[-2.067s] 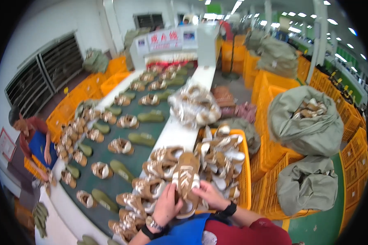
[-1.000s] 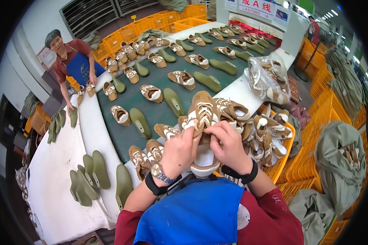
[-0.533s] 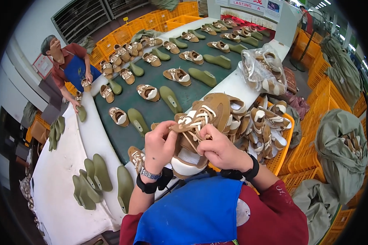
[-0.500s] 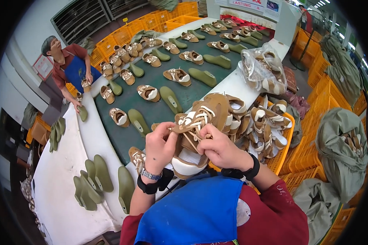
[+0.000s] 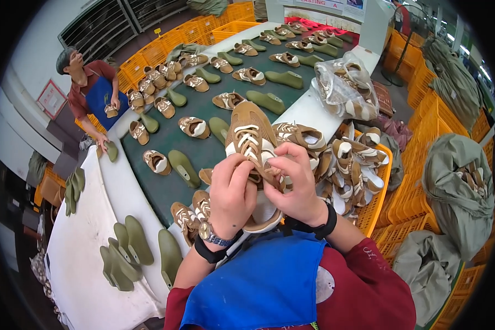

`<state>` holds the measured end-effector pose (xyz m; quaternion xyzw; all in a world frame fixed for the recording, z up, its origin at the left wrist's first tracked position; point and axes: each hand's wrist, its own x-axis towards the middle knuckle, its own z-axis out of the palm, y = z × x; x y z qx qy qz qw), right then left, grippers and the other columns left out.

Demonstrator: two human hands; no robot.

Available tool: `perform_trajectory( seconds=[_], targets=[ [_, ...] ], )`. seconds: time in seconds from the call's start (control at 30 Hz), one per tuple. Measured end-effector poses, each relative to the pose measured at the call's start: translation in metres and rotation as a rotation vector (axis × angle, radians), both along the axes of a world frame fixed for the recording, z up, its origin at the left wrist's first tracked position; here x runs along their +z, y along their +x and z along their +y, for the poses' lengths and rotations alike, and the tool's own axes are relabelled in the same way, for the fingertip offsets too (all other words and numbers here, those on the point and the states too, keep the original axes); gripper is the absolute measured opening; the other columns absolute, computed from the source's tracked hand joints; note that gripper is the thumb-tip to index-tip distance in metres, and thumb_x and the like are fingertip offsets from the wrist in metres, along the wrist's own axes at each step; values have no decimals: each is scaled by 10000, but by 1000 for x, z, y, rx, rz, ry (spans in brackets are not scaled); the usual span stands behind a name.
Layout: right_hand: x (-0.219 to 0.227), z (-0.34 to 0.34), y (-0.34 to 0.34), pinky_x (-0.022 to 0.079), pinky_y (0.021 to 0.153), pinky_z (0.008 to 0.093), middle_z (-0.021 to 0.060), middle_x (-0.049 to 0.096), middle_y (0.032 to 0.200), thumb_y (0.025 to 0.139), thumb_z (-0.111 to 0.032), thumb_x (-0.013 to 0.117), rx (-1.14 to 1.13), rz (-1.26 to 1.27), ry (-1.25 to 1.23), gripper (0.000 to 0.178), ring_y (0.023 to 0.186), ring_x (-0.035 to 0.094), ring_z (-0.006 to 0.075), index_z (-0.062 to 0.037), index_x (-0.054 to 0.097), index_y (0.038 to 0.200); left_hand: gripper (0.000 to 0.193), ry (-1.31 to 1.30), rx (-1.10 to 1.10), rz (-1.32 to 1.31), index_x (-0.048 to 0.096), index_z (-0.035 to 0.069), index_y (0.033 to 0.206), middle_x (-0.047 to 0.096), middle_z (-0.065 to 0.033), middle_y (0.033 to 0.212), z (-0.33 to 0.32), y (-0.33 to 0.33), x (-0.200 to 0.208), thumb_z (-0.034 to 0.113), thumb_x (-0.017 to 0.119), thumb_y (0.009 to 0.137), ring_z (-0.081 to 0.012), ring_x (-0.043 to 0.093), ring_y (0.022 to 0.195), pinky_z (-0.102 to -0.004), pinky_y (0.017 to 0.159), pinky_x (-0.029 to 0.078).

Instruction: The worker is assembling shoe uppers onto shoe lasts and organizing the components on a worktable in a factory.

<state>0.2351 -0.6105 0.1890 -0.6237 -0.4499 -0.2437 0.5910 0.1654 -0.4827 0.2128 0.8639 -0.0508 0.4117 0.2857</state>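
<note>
A brown sneaker [image 5: 251, 122] with white laces and white side panels is between my two hands, toe pointing away from me and its opening toward my body. My left hand [image 5: 232, 190] is closed, fingertips pinching the upper by the lowest laces. Opposite it, my right hand [image 5: 298, 184] grips the other edge of the lacing with thumb and fingers. The lace ends are hidden by my fingers. More brown sneakers [image 5: 188, 220] stand just left of my left wrist, partly covered by my arm.
A green conveyor belt [image 5: 173, 135] carries rows of sneakers and green shoe lasts. An orange crate [image 5: 384, 190] full of sneakers stands at my right. Beyond it is a plastic bag [image 5: 344, 88] of shoes. Several lasts [image 5: 140, 242] lie left. A co-worker [image 5: 93, 91] handles a shoe and a last.
The sneaker has turned so its toe points straight away from me. My hands have come closer together over the lacing, and the left one no longer pulls a lace end out sideways.
</note>
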Motion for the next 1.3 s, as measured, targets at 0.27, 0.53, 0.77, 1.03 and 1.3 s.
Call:
perform_trajectory(
  seconds=[0.27, 0.53, 0.77, 1.03, 1.3],
  targets=[
    [-21, -6, 34, 477, 618, 213, 81, 434, 1063, 696, 127, 575, 234, 643, 282, 463, 756, 550, 108, -67, 404, 1080, 151, 57, -269, 120, 540, 9, 705, 534, -109, 938, 11, -7, -4, -127, 489, 664, -252, 521, 827, -305, 725, 441],
    [-17, -1, 29, 443, 557, 215, 83, 465, 1026, 685, 109, 570, 149, 231, 16, 373, 687, 514, 98, -65, 459, 997, 249, -173, -288, 268, 556, 18, 961, 486, -139, 1132, 21, -5, -9, -35, 611, 724, -270, 521, 1018, -331, 868, 426],
    [1, 5, 17, 442, 566, 237, 78, 486, 1002, 695, 66, 585, 170, 224, -61, 322, 667, 517, 121, -62, 505, 979, 273, 402, -7, 11, 563, 18, 895, 578, -138, 1108, 27, 1, -16, -20, 611, 628, -304, 571, 914, -362, 766, 492],
    [-11, -13, 15, 483, 619, 320, 118, 517, 957, 764, -155, 656, -50, 42, -291, 258, 743, 583, 237, -73, 583, 998, 241, 304, 219, 262, 575, 48, 931, 603, -125, 880, 31, 10, -18, 9, 550, 694, -313, 595, 779, -384, 650, 497],
    [11, -65, -15, 466, 506, 294, 52, 480, 828, 694, -427, 705, -254, -7, -740, 547, 642, 560, 190, -141, 568, 1139, 143, 416, 158, 298, 507, 39, 779, 512, -116, 774, -1, 39, -17, 56, 589, 663, -292, 568, 660, -382, 557, 486]
  ],
)
